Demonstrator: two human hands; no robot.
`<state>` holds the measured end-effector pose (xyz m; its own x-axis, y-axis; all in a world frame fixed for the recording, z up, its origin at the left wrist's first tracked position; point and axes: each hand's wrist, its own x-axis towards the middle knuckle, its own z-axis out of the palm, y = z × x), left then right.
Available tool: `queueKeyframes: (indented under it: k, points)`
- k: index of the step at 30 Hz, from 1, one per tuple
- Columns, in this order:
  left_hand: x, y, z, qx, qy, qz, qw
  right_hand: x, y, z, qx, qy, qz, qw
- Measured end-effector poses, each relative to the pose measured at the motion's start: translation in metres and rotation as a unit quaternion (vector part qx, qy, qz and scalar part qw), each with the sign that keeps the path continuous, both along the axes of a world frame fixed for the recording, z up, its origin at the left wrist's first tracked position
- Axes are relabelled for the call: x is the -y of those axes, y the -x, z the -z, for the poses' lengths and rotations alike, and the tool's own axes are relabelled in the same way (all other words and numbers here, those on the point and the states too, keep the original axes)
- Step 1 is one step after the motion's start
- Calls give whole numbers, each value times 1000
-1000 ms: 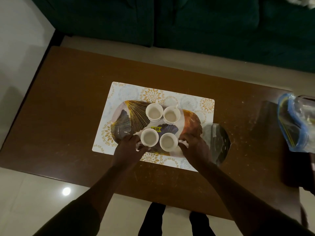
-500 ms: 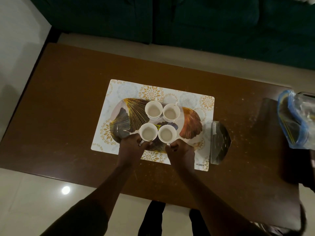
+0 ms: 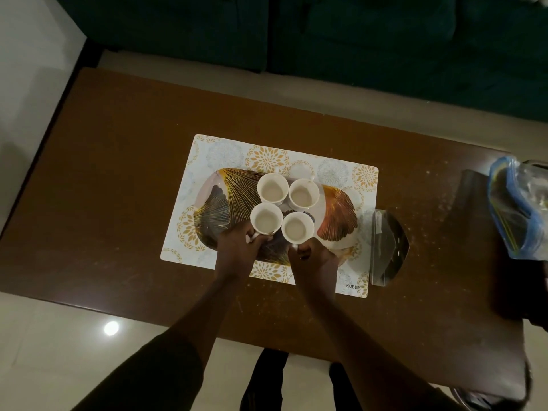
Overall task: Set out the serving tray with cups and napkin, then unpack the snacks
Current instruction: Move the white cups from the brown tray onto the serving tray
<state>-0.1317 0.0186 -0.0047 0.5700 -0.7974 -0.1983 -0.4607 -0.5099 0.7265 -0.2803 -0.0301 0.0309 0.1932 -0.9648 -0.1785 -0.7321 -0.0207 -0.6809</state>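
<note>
An oval tray (image 3: 338,218) with gold leaf patterns lies on a white floral placemat (image 3: 225,152) in the middle of the brown table (image 3: 124,185). Several white cups stand on the tray in a tight cluster. My left hand (image 3: 237,253) grips the handle of the near-left cup (image 3: 266,219). My right hand (image 3: 315,262) holds the handle of the near-right cup (image 3: 297,228). The two far cups (image 3: 272,188) (image 3: 303,194) stand untouched behind them. A clear zip bag (image 3: 522,206) with a blue seal sits at the table's right edge.
A clear plastic packet (image 3: 388,247) lies just right of the placemat. A dark green sofa (image 3: 355,40) runs along the far side of the table. Pale floor tiles (image 3: 35,84) lie to the left and near side.
My right hand moved left from the tray's right rim to the near-right cup's handle. My left hand stayed at the near-left cup. The camera view shifted slightly.
</note>
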Motion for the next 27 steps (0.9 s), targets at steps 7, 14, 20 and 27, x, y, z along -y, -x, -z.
queueKeyframes:
  k: [7,14,20,27]
  points:
    - [-6,0,8,-11,4,15,1000,2,1,2,2,6,-8,1000]
    - [-6,-6,-2,26,-5,36,999,6,3,-6,9,8,1,1000]
    - [-3,-8,-3,13,-12,28,999,12,6,-16,16,35,-3,999]
    - [-8,-4,-24,91,-19,3,996,26,14,-28,30,73,-31,996]
